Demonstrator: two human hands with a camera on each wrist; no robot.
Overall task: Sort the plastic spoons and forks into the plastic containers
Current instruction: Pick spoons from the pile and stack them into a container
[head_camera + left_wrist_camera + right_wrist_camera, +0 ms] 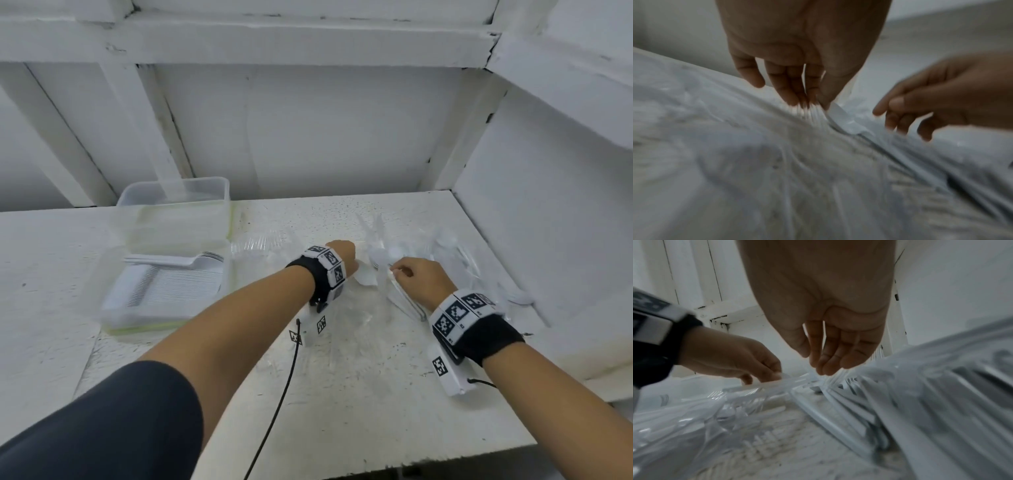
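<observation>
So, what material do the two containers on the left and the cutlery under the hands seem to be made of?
The containers look like clear, glossy plastic: the wall shows through the far one, and the near container shows its stacked white cutlery through its walls. The loose cutlery looks like thin plastic, white or translucent with a slight sheen. The table seems to be white-painted board, worn matte.

Table: in front of me, against the back wall.
Far container: at the table's back left.
Near container: just before the far one, cutlery stacked in it.
Loose cutlery pile: right of both containers, towards the right wall.
My left hand: between the containers and the pile.
My right hand: right of my left, on the pile.
</observation>
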